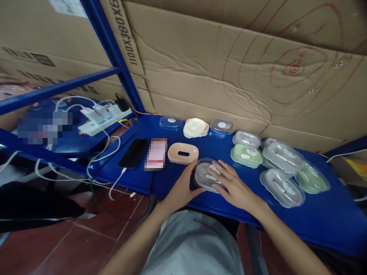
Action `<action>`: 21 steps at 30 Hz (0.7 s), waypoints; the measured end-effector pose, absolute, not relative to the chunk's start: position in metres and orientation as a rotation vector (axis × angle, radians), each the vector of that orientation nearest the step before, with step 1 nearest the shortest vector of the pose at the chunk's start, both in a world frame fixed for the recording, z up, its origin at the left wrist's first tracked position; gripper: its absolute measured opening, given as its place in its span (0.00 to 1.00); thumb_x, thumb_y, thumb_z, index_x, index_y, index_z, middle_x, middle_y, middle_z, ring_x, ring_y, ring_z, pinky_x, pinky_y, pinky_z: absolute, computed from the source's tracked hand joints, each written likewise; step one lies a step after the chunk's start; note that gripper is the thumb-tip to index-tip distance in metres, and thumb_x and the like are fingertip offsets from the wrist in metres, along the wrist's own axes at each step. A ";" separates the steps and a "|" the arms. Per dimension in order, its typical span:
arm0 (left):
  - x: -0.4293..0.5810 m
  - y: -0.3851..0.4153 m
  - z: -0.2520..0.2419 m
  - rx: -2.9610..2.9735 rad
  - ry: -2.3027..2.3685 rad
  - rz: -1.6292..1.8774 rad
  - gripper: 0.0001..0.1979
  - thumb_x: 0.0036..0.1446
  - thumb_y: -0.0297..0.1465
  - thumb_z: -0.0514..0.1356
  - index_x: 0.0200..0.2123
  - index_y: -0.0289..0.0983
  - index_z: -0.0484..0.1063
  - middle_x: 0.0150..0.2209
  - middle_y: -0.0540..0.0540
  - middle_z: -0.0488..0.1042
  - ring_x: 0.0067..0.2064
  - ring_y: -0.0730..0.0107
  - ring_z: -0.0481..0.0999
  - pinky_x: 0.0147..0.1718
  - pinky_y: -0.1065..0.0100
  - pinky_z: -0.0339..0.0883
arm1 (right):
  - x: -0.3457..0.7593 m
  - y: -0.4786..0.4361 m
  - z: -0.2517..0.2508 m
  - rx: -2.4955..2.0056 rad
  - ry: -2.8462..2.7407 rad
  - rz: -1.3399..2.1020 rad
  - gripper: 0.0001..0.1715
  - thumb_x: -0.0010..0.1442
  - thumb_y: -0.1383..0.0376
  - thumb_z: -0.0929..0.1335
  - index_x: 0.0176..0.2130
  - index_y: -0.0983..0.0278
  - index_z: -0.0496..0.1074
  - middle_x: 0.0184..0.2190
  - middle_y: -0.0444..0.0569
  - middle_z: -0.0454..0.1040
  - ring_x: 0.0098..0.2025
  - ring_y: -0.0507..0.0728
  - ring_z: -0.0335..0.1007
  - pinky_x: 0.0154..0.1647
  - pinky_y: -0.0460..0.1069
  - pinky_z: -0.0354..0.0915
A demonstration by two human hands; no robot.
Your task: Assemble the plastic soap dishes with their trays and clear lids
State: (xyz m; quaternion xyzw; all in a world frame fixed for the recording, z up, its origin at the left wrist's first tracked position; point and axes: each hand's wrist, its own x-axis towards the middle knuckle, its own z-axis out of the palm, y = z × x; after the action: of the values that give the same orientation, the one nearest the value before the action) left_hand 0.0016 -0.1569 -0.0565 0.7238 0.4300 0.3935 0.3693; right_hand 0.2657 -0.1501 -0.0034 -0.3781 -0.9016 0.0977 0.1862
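A grey soap dish (204,176) with a clear lid and a round-cornered label sits on the blue table near its front edge. My left hand (183,187) grips its left side, thumb toward the back and fingers along the near edge. From the right, my right hand (231,185) lies over the lid with its fingers pressed on the top and side. Just behind my left hand is a peach soap dish base (183,153) with an oval slot and no lid on it. Under my fingers part of the grey dish is hidden.
Lidded grey dishes (282,187) and green dishes (246,156) stand at right, some stacked. Along the cardboard back lie a clear lid (171,122), cream and peach parts (195,127) and another lid (222,126). Two phones (133,152), cables and a power strip (104,119) are at left.
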 end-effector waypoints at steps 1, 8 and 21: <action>0.002 -0.157 -0.056 1.855 1.107 1.010 0.52 0.62 0.37 0.73 0.78 0.50 0.44 0.77 0.37 0.56 0.76 0.47 0.61 0.72 0.44 0.60 | 0.265 -0.153 -0.005 -1.049 -2.573 0.223 0.33 0.76 0.60 0.64 0.76 0.53 0.58 0.77 0.51 0.57 0.80 0.67 0.42 0.76 0.71 0.54; 0.001 -0.157 -0.050 1.947 1.139 0.954 0.44 0.63 0.36 0.72 0.75 0.48 0.53 0.75 0.39 0.60 0.75 0.50 0.62 0.73 0.46 0.58 | 0.267 -0.160 -0.017 -0.979 -2.615 -0.009 0.33 0.74 0.61 0.67 0.74 0.56 0.61 0.76 0.54 0.59 0.80 0.68 0.44 0.75 0.71 0.58; -0.001 -0.156 -0.049 1.960 1.065 0.996 0.39 0.62 0.34 0.72 0.72 0.47 0.59 0.72 0.40 0.66 0.73 0.52 0.65 0.73 0.46 0.59 | 0.268 -0.164 -0.018 -0.988 -2.622 -0.067 0.35 0.72 0.57 0.70 0.74 0.54 0.62 0.73 0.55 0.64 0.78 0.71 0.51 0.70 0.70 0.66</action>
State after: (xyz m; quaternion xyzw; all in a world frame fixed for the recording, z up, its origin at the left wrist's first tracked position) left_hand -0.0012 -0.1563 -0.0491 0.7539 0.4094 0.3832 0.3422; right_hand 0.2681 -0.1642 -0.0181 -0.3474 -0.9222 -0.0235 0.1685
